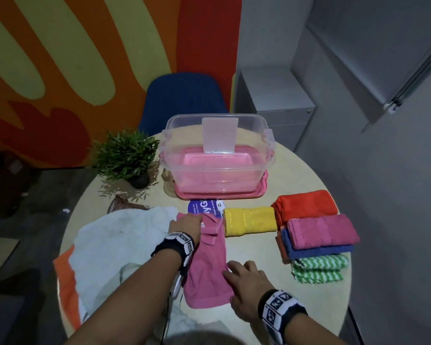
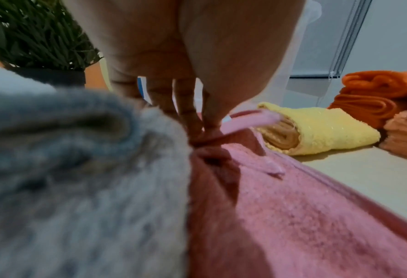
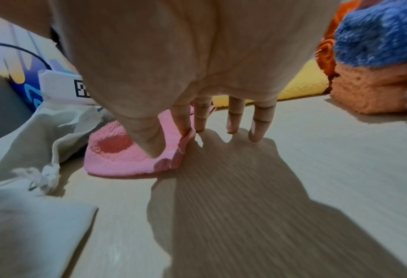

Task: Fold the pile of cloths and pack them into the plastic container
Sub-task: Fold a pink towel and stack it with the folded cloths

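Note:
A pink cloth point(image 1: 207, 265) lies lengthwise on the round table point(image 1: 254, 247), in front of me. My left hand point(image 1: 197, 220) grips its bunched far end; in the left wrist view the fingertips point(image 2: 197, 131) pinch the gathered pink cloth point(image 2: 293, 216). My right hand point(image 1: 230, 268) is at the near right edge. There, the thumb point(image 3: 150, 143) lies on the pink cloth point(image 3: 117, 161) and the index finger meets its raised rim, the other fingers straight on the tabletop. The clear plastic container point(image 1: 217, 155) stands on a pink lid at the far side, with no cloth in it.
Folded cloths sit to the right: yellow point(image 1: 249, 221), orange point(image 1: 306, 204), pink point(image 1: 321, 231), blue point(image 1: 316, 250), green striped point(image 1: 319, 267). A loose white cloth pile point(image 1: 120, 245) over an orange cloth point(image 1: 65, 275) lies left. A potted plant point(image 1: 125, 158) stands far left, a blue chair point(image 1: 182, 100) behind.

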Motion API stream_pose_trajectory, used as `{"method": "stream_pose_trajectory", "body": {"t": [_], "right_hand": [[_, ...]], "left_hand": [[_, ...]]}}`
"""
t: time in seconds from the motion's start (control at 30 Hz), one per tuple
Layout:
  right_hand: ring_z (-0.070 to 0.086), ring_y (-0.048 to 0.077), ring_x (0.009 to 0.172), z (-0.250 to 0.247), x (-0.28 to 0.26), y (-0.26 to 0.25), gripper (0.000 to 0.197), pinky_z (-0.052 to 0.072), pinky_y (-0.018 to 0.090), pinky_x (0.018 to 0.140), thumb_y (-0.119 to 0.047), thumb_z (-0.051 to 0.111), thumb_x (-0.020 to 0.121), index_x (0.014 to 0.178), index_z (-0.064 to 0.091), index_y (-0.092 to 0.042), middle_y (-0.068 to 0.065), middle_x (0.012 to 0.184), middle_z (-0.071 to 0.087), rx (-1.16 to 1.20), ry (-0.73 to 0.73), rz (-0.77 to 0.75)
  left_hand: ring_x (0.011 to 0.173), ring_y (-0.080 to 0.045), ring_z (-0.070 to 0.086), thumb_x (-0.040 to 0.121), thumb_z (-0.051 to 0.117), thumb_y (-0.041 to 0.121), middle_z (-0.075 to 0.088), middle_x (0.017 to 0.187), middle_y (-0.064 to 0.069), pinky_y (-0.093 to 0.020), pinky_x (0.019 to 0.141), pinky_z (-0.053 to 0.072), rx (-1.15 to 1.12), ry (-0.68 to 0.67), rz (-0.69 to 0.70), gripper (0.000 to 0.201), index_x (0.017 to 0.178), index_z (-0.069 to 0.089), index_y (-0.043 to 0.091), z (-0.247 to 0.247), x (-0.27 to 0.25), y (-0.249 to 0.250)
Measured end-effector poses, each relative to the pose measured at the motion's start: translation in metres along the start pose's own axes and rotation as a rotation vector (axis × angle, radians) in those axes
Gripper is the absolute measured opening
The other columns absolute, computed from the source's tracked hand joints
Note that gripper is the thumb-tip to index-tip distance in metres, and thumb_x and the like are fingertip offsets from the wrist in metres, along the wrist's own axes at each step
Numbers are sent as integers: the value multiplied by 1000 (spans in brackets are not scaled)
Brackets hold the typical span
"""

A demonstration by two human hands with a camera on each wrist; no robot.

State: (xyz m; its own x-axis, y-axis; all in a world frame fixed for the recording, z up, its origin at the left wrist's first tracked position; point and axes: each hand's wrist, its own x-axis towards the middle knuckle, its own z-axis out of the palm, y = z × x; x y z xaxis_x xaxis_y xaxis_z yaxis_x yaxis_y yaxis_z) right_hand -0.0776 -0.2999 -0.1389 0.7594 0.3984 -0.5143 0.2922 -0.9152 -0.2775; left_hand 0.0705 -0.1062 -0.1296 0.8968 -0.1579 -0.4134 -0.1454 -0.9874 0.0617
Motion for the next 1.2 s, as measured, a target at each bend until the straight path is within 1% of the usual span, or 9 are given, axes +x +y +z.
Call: {"method": "stream_pose_trajectory", "body": {"t": [0.2, 0.3, 0.5, 0.67, 0.8, 0.9, 0.97, 1.1, 1.2], "right_hand": [[27, 34, 136, 0, -10, 1, 63, 39, 51, 104, -38, 47, 87, 147, 33, -26, -4, 160, 21, 41, -31, 3], [41, 32, 129, -6, -12, -2, 50, 44, 46, 99, -39, 47, 84, 133, 46, -26, -2, 147, 37, 85, -4, 19], [59, 15, 110, -56, -2, -21, 44, 49, 31, 95, -33, 55, 93, 136, 49, -28, -4, 130, 57, 384, 325, 80], [54, 10, 109, -99, 0, -36, 74, 47, 29, 99, -21, 66, 89, 152, 28, -25, -6, 141, 35, 600, 656, -29], [41, 10, 134, -119, -7, -38, 82, 39, 31, 111, -11, 65, 84, 153, 25, -29, -5, 148, 39, 645, 705, -155], [48, -5, 120, -130, -20, -38, 86, 42, 17, 97, -4, 68, 81, 150, 26, -35, -17, 134, 47, 698, 701, -188], [54, -12, 102, -134, -27, -32, 73, 42, 13, 86, -2, 68, 78, 141, 43, -31, -18, 116, 58, 642, 666, -222], [65, 0, 83, -142, -46, -14, 37, 53, 20, 78, -11, 66, 84, 117, 67, -28, -12, 97, 71, 483, 553, -217], [67, 7, 80, -151, -59, 0, 21, 54, 27, 77, -15, 60, 88, 100, 75, -22, -6, 92, 75, 424, 562, -227]], "left_hand": [[110, -32, 49, 97, 45, 18, 47, 122, -13, -45, 94, 46, -394, 361, 35, 24, 110, 59, 4, -25, -11, 5], [100, -30, 53, 100, 41, 15, 53, 112, -14, -40, 89, 45, -568, 435, 104, 19, 106, 55, 3, -37, -29, -1], [85, -26, 58, 104, 38, 29, 65, 98, -9, -33, 74, 45, -649, 341, 169, 19, 106, 50, 14, -52, -68, -14], [83, -19, 62, 102, 45, 34, 68, 90, -1, -33, 75, 47, -798, 279, 245, 18, 97, 57, 21, -62, -100, -1], [67, -4, 53, 102, 47, 38, 59, 73, 10, -31, 70, 45, -873, 226, 344, 25, 81, 55, 25, -72, -121, 14], [64, -8, 51, 94, 52, 54, 56, 72, 7, -32, 67, 43, -737, 230, 356, 33, 85, 53, 22, -80, -131, 23], [63, -5, 49, 87, 62, 55, 53, 70, 9, -25, 62, 39, -618, 233, 364, 35, 94, 55, 22, -82, -134, 29], [71, -3, 54, 79, 59, 66, 61, 79, 11, -25, 68, 44, -564, 221, 429, 42, 93, 63, 27, -84, -138, 39], [78, -6, 53, 78, 51, 50, 57, 83, 12, -32, 75, 48, -478, 298, 405, 24, 84, 56, 28, -79, -140, 44]]}}
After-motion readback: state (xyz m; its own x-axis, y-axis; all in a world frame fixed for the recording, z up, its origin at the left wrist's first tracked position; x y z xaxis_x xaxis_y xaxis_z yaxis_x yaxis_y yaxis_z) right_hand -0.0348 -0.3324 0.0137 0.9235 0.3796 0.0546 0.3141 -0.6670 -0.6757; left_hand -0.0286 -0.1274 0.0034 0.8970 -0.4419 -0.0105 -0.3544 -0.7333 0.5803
